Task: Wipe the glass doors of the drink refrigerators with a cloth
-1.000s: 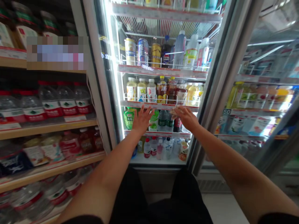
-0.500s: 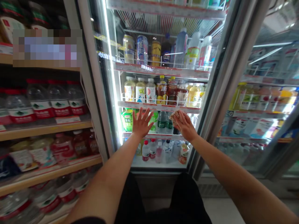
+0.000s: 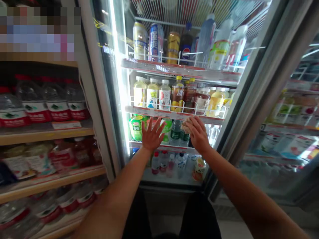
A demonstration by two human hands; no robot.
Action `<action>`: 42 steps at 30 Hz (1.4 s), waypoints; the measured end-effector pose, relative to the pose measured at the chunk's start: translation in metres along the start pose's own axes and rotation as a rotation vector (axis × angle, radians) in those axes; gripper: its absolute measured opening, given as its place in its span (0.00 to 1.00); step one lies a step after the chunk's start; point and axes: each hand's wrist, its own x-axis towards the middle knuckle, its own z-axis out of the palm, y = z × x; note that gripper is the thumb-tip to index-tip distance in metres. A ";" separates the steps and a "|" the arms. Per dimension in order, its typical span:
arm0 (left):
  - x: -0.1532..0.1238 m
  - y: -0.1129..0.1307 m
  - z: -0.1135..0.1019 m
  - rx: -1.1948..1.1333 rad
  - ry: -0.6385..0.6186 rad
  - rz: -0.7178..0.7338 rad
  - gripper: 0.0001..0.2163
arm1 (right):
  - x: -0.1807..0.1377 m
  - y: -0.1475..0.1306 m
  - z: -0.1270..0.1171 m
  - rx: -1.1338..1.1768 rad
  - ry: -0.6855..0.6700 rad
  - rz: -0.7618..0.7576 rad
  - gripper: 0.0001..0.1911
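Observation:
My left hand (image 3: 152,134) is open, fingers spread flat against the glass door (image 3: 117,83) of a lit drinks fridge, level with the third shelf. My right hand (image 3: 199,134) is beside it, a little to the right, closed over a crumpled beige wad (image 3: 186,125) that it presses to the glass. I cannot tell whether the wad is cloth or paper. Behind the hands stand green bottles (image 3: 136,127) and dark-capped water bottles (image 3: 175,130).
Cans and bottles fill the fridge shelves above, with small bottles (image 3: 164,162) below. Wooden shelves (image 3: 50,134) with red-labelled water bottles stand at the left. A second glass-fronted fridge (image 3: 289,119) is at the right. My dark-clothed legs (image 3: 194,219) are at the bottom.
The view has moved closer and tilted, so the shelves sit higher in frame. Both hands stay on the glass; the right hand with the wad has shifted slightly down and left.

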 end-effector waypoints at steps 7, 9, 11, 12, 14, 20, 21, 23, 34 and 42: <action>-0.039 -0.023 0.002 -0.029 -0.030 -0.073 0.32 | -0.006 0.015 -0.011 -0.001 -0.025 -0.022 0.23; -0.042 -0.024 0.004 -0.035 -0.029 -0.085 0.32 | -0.008 0.014 -0.008 -0.018 0.081 0.039 0.24; -0.042 -0.023 0.005 -0.025 -0.011 -0.089 0.32 | -0.020 0.005 -0.001 -0.005 0.077 0.036 0.25; -0.042 -0.022 0.006 -0.020 -0.003 -0.086 0.33 | -0.028 -0.002 0.004 0.011 0.031 0.010 0.26; -0.042 -0.021 0.006 -0.020 0.001 -0.077 0.33 | -0.040 -0.011 0.011 0.073 -0.147 -0.116 0.27; -0.044 -0.021 0.005 0.040 0.016 -0.071 0.34 | -0.010 -0.006 0.012 0.081 0.097 -0.045 0.30; -0.044 -0.021 0.005 0.050 0.028 -0.070 0.34 | -0.005 -0.006 0.013 0.060 0.154 -0.015 0.31; -0.043 -0.019 0.005 0.048 0.057 -0.065 0.34 | -0.005 -0.013 0.019 0.047 0.189 0.011 0.32; -0.037 -0.017 0.001 0.065 0.181 -0.014 0.31 | -0.018 -0.017 0.028 0.113 0.236 0.034 0.30; -0.039 -0.017 0.002 0.056 0.157 -0.030 0.32 | -0.032 -0.026 0.029 0.215 -0.115 -0.189 0.31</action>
